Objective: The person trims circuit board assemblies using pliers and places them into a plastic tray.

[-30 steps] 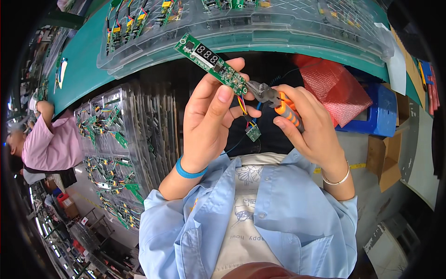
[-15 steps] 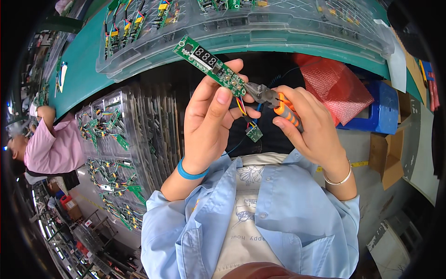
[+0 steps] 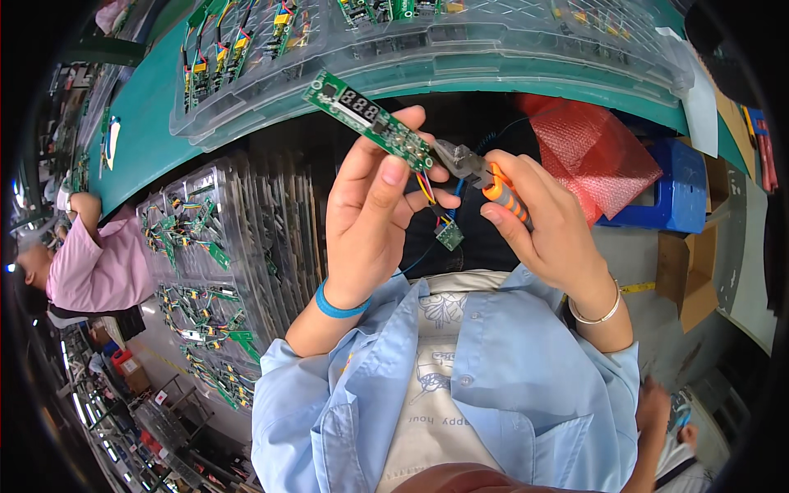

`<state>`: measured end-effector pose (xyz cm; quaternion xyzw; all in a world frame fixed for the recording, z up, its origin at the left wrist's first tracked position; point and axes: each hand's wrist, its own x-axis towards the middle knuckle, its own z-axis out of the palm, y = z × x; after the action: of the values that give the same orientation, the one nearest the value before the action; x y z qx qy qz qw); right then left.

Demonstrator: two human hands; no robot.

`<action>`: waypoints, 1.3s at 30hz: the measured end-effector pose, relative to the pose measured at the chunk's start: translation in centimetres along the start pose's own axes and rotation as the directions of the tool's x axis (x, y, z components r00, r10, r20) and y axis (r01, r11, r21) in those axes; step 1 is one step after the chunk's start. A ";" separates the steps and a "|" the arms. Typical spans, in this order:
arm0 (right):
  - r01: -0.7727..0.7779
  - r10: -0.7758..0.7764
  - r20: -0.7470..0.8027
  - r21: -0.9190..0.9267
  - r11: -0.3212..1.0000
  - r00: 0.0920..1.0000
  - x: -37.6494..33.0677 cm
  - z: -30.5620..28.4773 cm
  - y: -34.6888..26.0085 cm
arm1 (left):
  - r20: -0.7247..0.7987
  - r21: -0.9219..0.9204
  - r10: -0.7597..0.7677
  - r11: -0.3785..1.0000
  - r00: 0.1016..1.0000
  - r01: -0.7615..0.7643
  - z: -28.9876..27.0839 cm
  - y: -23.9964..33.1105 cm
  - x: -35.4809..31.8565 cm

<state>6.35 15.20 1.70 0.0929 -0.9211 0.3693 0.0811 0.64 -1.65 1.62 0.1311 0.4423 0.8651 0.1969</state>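
My left hand (image 3: 370, 189) pinches a long green circuit board (image 3: 366, 117) between thumb and fingers. The board carries a dark three-digit display and tilts down to the right. From its lower end run coloured wires (image 3: 426, 189) to a small green board (image 3: 449, 236), which hangs below my fingers. My right hand (image 3: 542, 209) is closed round orange-and-grey handled cutting pliers (image 3: 508, 197). The jaws of the pliers lie at the lower right end of the long board, beside my left fingertips. Whether the jaws grip anything there I cannot tell.
Clear plastic trays (image 3: 427, 62) with wired boards stand on the green bench (image 3: 148, 156) ahead. More stacked trays (image 3: 238, 246) are at my left. A red bubble-wrap bag (image 3: 592, 156), blue bin (image 3: 678, 193) and cardboard box (image 3: 694, 271) lie right. A co-worker in pink (image 3: 99, 267) sits far left.
Both hands keep nearly the same pose; the pliers' jaws have shifted very slightly. Another person's arm has come into view at the lower right.
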 end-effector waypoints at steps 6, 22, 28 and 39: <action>-0.169 0.125 0.127 0.445 0.880 0.984 -0.4 0.7 0.4 | -0.087 -0.195 0.056 0.978 0.995 -0.072 -0.6 0.5 1.1; -0.238 0.351 0.105 0.901 0.363 0.931 0.0 2.2 -0.6 | -0.031 0.110 0.069 0.992 0.997 -0.065 0.7 0.0 1.4; 0.057 0.056 -0.357 0.299 0.953 0.933 -0.2 2.2 0.7 | 0.038 0.241 0.019 0.970 0.999 -0.028 0.8 -0.4 1.1; 0.257 -0.178 -0.482 0.101 0.961 0.858 -0.3 2.8 0.7 | 0.163 0.403 0.192 0.882 0.968 -0.243 1.9 0.7 1.5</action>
<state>6.25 13.74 -0.85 0.1109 -0.8245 0.4427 0.3346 -0.04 0.00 3.33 0.2702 0.5878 0.7570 0.0918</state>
